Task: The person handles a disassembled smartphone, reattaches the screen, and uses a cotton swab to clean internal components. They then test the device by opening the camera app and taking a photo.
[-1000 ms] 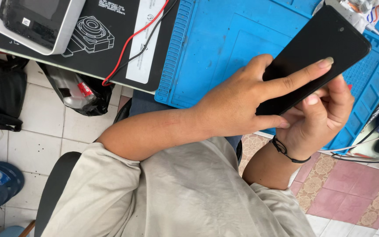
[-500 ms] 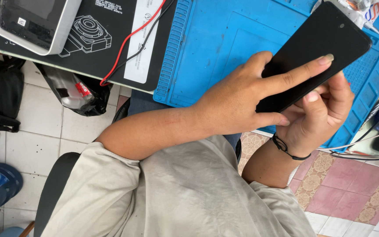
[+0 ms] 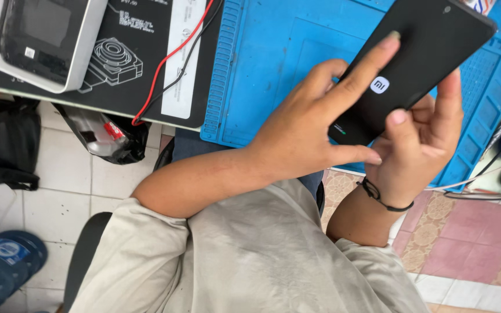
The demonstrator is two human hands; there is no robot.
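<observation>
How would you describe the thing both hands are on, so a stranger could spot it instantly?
Start at the blue work mat covering the bench top. Above its right part, the left hand and right hand grip a black phone, tilted up to the right. It is the only flat, glossy black slab, with a small pale logo square.

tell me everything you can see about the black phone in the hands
The black phone is a slim, glossy slab, seen from its back, with a small pale logo and a tiny lens dot near the top. It tilts diagonally above the blue mat. The right hand cradles its lower end; the left hand lays its forefinger along the back.
</observation>
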